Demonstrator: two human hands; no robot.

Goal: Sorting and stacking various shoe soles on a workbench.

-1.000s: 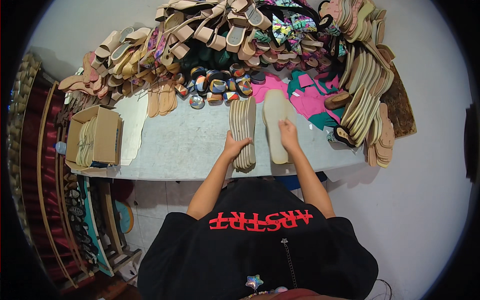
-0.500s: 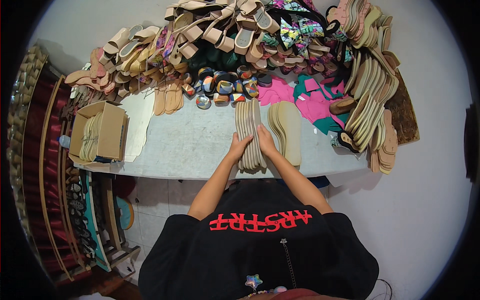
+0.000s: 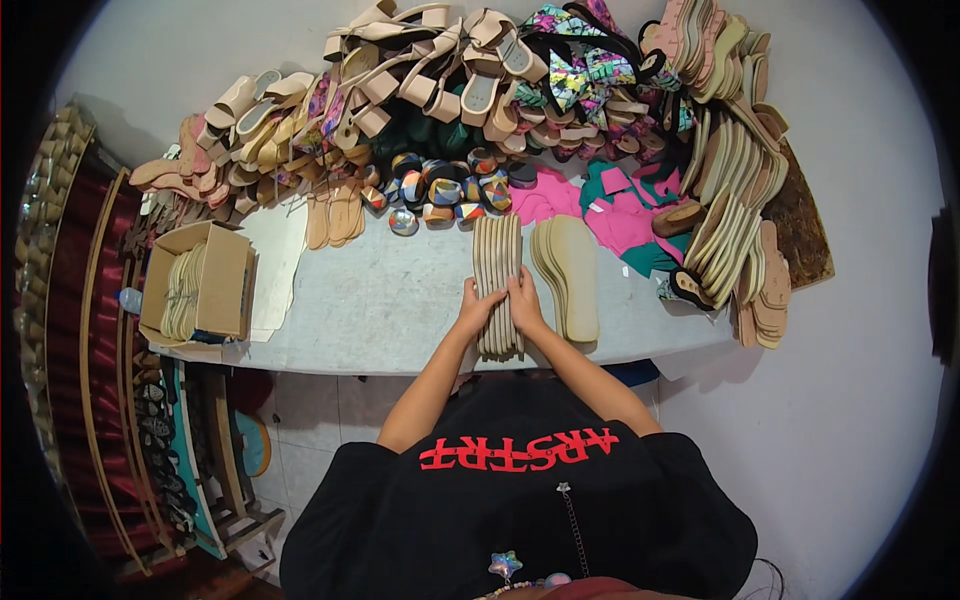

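**Slim soles clasped from both sides**

At the centre of the frame, the left hand and right hand held the soles between them, one hand against each side. The soles stood packed in narrow, gently curved, pale layers on the scuffed grey table. Just to their right, a second stack showed a broad, flat cream face and wavy edges. At frame left, an open cardboard box held more thin, curved pieces. Crumpled pink cloth lay toward the upper middle, below heaped, block-heeled beige sandals.
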